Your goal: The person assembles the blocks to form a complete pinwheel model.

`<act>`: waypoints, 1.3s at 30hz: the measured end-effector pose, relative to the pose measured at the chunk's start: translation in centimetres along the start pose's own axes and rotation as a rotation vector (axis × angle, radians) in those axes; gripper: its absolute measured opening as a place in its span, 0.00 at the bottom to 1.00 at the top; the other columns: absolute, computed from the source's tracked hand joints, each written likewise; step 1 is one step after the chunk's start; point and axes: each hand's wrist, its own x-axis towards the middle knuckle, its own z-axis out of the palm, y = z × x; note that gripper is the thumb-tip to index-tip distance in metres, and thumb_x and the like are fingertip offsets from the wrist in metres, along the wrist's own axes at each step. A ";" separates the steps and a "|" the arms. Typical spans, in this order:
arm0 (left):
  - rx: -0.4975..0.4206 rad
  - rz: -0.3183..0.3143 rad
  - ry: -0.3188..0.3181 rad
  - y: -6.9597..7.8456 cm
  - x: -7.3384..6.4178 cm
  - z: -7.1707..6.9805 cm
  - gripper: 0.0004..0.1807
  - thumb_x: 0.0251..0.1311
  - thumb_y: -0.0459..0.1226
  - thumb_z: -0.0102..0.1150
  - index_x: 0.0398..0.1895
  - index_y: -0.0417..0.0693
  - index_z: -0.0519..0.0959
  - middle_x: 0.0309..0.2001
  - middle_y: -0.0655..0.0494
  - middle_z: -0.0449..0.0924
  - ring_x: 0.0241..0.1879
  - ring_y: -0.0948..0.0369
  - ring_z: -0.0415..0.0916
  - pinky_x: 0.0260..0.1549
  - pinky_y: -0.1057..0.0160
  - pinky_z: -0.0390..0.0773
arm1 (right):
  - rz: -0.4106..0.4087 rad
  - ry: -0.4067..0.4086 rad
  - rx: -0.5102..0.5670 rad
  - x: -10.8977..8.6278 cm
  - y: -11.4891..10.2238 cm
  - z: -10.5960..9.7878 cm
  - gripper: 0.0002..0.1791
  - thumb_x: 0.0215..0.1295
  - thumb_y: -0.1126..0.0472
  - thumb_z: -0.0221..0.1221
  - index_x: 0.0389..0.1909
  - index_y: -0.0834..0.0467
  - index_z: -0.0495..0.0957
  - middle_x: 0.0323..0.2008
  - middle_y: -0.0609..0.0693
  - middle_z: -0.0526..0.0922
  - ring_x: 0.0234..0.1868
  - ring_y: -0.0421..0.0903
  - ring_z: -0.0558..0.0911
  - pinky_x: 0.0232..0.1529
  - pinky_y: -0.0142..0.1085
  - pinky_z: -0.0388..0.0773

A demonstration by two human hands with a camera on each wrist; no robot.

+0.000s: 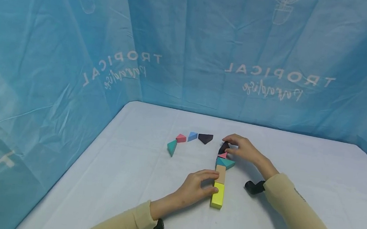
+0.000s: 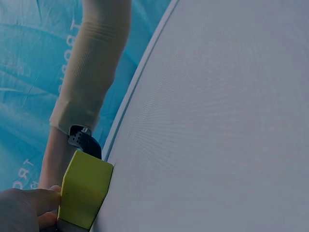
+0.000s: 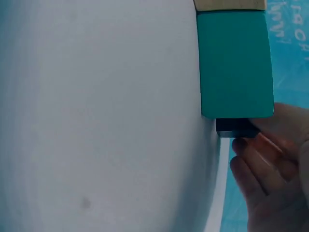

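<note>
A column of toy blocks runs away from the person in the head view. At its near end lies a yellow block [image 1: 217,199], followed by a plain wooden block [image 1: 221,175], blue [image 1: 220,161] and teal [image 1: 229,164] pieces, and a small pink block [image 1: 222,155]. A black block [image 1: 223,148] tops the column, pinched between thumb and fingers of the right hand [image 1: 244,150]. The left hand [image 1: 193,187] touches the column's left side, thumb at the yellow block, fingertips at the wooden one. The right wrist view shows the teal block's [image 3: 236,65] side large, partly hiding the black block [image 3: 235,128].
Left of the column, another black block [image 1: 205,138], a blue block [image 1: 192,136], a pink block [image 1: 181,138] and a teal block [image 1: 171,147] form an arc on the white table [image 1: 149,126]. A blue printed curtain [image 1: 203,46] stands behind and at the left.
</note>
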 end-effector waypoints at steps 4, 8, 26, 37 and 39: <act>0.003 0.002 -0.002 0.0 0.0 0.0 0.23 0.57 0.40 0.65 0.55 0.42 0.77 0.57 0.55 0.75 0.59 0.64 0.69 0.58 0.65 0.67 | 0.059 0.016 0.041 -0.1 0.1 -0.1 0.24 0.66 0.61 0.57 0.60 0.66 0.69 0.57 0.64 0.73 0.58 0.61 0.72 0.58 0.54 0.66; -0.004 0.005 0.005 0.1 0.0 0.0 0.23 0.57 0.40 0.65 0.56 0.41 0.77 0.57 0.55 0.75 0.59 0.64 0.69 0.58 0.65 0.66 | 0.067 0.035 0.071 0.0 0.3 0.0 0.22 0.69 0.61 0.53 0.61 0.67 0.69 0.57 0.64 0.73 0.58 0.60 0.72 0.59 0.53 0.67; -0.002 0.020 0.012 0.0 0.0 0.0 0.22 0.57 0.39 0.65 0.54 0.40 0.78 0.56 0.54 0.76 0.59 0.63 0.69 0.58 0.65 0.67 | 0.075 -0.055 0.145 -0.8 -4.2 0.2 0.19 0.67 0.70 0.53 0.57 0.73 0.70 0.56 0.67 0.73 0.57 0.63 0.72 0.56 0.54 0.69; -0.003 0.028 0.010 0.0 0.0 -0.1 0.22 0.57 0.39 0.65 0.55 0.40 0.77 0.57 0.54 0.75 0.59 0.64 0.68 0.58 0.65 0.66 | 0.054 -0.078 0.132 0.1 -0.8 1.0 0.20 0.67 0.65 0.54 0.60 0.65 0.71 0.57 0.60 0.74 0.57 0.55 0.73 0.57 0.49 0.70; -0.007 0.026 0.009 0.0 0.0 -0.1 0.22 0.57 0.39 0.65 0.55 0.40 0.77 0.57 0.54 0.75 0.59 0.64 0.68 0.58 0.65 0.66 | 0.055 -0.081 0.133 0.2 -0.9 1.0 0.20 0.67 0.66 0.54 0.60 0.65 0.71 0.57 0.60 0.75 0.57 0.55 0.74 0.56 0.49 0.71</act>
